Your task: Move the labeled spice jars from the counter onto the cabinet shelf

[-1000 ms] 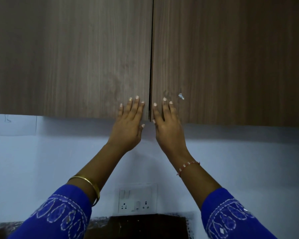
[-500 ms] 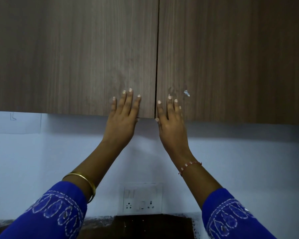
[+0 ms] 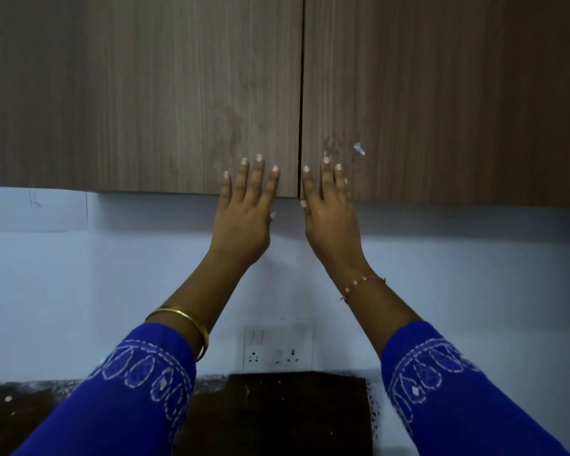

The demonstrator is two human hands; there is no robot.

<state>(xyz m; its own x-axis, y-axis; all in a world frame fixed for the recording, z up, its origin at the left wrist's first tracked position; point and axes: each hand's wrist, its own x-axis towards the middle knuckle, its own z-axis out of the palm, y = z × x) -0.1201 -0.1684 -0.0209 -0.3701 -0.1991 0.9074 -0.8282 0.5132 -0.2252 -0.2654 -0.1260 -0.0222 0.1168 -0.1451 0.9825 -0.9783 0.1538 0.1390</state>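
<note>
Two brown wood-grain cabinet doors fill the upper view, the left door [image 3: 145,93] and the right door [image 3: 441,93], both closed with a thin dark seam between them. My left hand [image 3: 244,215] lies flat against the lower inner corner of the left door, fingers spread, holding nothing. My right hand [image 3: 329,215] lies flat on the lower inner corner of the right door, just across the seam, also empty. No spice jars are in view, and the shelf is hidden behind the doors.
A pale wall runs below the cabinet, with a white socket plate [image 3: 277,347] low in the middle. A dark counter [image 3: 277,413] shows at the bottom edge. A small white chip [image 3: 359,149] marks the right door.
The view has shifted a little, so the seam and both hands sit slightly further right and higher in frame. Both hands stay flat on the doors, which remain closed.
</note>
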